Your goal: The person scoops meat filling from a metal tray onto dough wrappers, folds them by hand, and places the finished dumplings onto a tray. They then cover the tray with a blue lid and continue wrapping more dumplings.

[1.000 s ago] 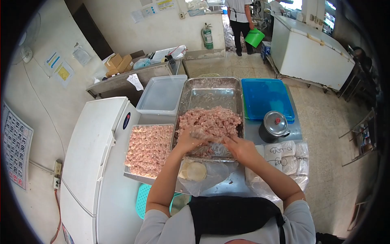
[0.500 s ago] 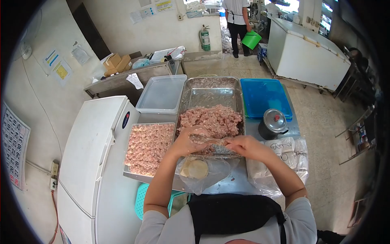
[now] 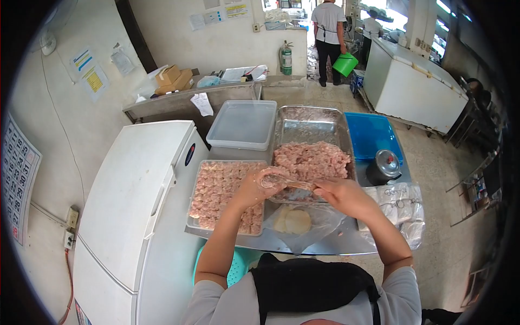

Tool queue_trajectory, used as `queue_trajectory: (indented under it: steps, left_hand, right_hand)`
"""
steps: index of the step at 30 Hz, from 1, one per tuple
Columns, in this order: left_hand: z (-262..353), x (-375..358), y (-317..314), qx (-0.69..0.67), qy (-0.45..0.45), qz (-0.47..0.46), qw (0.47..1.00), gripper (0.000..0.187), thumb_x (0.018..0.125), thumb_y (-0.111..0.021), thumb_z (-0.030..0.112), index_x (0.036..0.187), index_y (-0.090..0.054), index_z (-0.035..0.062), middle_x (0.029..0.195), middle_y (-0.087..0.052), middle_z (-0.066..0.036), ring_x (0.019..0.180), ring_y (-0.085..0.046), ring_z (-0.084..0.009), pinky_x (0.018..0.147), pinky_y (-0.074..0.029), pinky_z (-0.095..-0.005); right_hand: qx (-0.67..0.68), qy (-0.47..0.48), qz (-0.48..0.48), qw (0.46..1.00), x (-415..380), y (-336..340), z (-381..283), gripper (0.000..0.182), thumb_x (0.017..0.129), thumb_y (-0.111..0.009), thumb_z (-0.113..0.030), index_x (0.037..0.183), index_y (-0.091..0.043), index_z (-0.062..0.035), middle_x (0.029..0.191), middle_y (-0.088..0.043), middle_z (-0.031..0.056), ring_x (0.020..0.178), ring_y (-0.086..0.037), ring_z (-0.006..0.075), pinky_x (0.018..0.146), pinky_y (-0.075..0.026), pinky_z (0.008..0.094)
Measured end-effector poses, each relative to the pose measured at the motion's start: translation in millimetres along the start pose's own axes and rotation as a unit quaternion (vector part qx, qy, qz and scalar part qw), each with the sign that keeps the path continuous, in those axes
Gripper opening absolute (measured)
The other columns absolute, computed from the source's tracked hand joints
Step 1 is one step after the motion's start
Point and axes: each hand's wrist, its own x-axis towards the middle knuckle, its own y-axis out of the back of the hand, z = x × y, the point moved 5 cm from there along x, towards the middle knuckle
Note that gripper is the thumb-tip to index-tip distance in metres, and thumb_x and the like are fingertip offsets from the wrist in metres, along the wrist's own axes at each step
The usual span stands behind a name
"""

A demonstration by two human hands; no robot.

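Note:
My left hand (image 3: 254, 189) is cupped in front of the meat tray, its fingers curled round a pale thing that looks like a dumpling wrapper. My right hand (image 3: 342, 196) grips a meat-smeared spoon (image 3: 301, 184), whose wide end reaches into the left palm. Beyond both hands, minced meat (image 3: 311, 161) is heaped in the near half of a deep metal tray (image 3: 316, 116). Pale round wrappers (image 3: 297, 221) lie on a clear plastic bag just below the hands. To the left, rows of meat-filled dumplings (image 3: 225, 197) fill a shallow tray.
A lidded plastic container (image 3: 242, 124), a blue tray (image 3: 372, 132), a lidded metal pot (image 3: 385, 167) and bagged white packs (image 3: 398, 208) surround the work. A white freezer (image 3: 130, 206) stands left. Further off, a person (image 3: 327, 38) carries a green bucket (image 3: 345, 64).
My view has swung left, so the table appears further right. The spoon's end stays at my left palm, and both hands keep nearly the same pose. The person with the bucket remains near the doorway.

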Motion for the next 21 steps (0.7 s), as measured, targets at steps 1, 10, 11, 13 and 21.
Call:
queue_trajectory:
  steps: [1, 10, 11, 13, 21]
  left_hand:
    - [-2.1, -6.4, 9.5, -0.038, -0.023, 0.004, 0.999, 0.043, 0.074, -0.079, 0.024, 0.109, -0.064, 0.0052, 0.106, -0.067, -0.012, 0.097, -0.064, -0.0268, 0.091, -0.046, -0.0363]
    - [-104.2, -112.3, 135.1, 0.125, 0.105, 0.148, 0.975, 0.043, 0.076, -0.074, 0.024, 0.111, -0.061, 0.0022, 0.105, -0.063, -0.021, 0.100, -0.060, -0.0371, 0.089, -0.048, -0.0409]
    - [-119.6, -130.4, 147.7, 0.125, 0.113, 0.151, 0.974, 0.043, 0.076, -0.074, 0.024, 0.111, -0.061, 0.0022, 0.105, -0.063, -0.021, 0.100, -0.060, -0.0371, 0.089, -0.048, -0.0409]
    - [-156.0, -166.9, 161.9, 0.227, 0.160, 0.122, 0.953, 0.047, 0.075, -0.072, 0.024, 0.114, -0.059, 0.0014, 0.110, -0.059, -0.023, 0.106, -0.056, -0.0391, 0.091, -0.047, -0.0425]
    - [-220.3, -225.7, 139.0, 0.268, 0.227, 0.045, 0.935, 0.055, 0.072, -0.070, 0.022, 0.121, -0.055, 0.0024, 0.116, -0.055, -0.025, 0.108, -0.055, -0.0407, 0.094, -0.046, -0.0441]
  right_hand:
    - [-0.009, -0.014, -0.021, 1.000, 5.1, -15.7, -6.0, 0.025, 0.094, -0.056, -0.026, 0.101, -0.065, -0.0041, 0.084, -0.064, 0.0185, 0.080, -0.062, 0.0390, 0.067, -0.049, 0.0459]
    - [0.125, -0.090, 0.031, 0.988, 15.8, -67.0, -31.2, 0.025, 0.094, -0.058, -0.017, 0.112, -0.063, -0.0015, 0.085, -0.065, 0.0180, 0.076, -0.063, 0.0269, 0.071, -0.048, 0.0343]
    - [0.111, -0.118, 0.031, 0.986, 11.3, -73.7, -28.8, 0.026, 0.094, -0.058, -0.017, 0.114, -0.063, -0.0012, 0.084, -0.065, 0.0172, 0.075, -0.062, 0.0232, 0.071, -0.048, 0.0316]
    - [0.163, -0.158, 0.021, 0.974, -2.1, -96.3, -18.9, 0.026, 0.095, -0.057, -0.020, 0.113, -0.063, -0.0013, 0.077, -0.061, 0.0119, 0.070, -0.056, 0.0160, 0.068, -0.045, 0.0290]
    - [0.258, -0.312, 0.013, 0.914, -30.5, -140.6, -17.3, 0.028, 0.097, -0.056, -0.023, 0.111, -0.066, -0.0008, 0.074, -0.052, -0.0041, 0.069, -0.045, 0.0073, 0.063, -0.040, 0.0247]
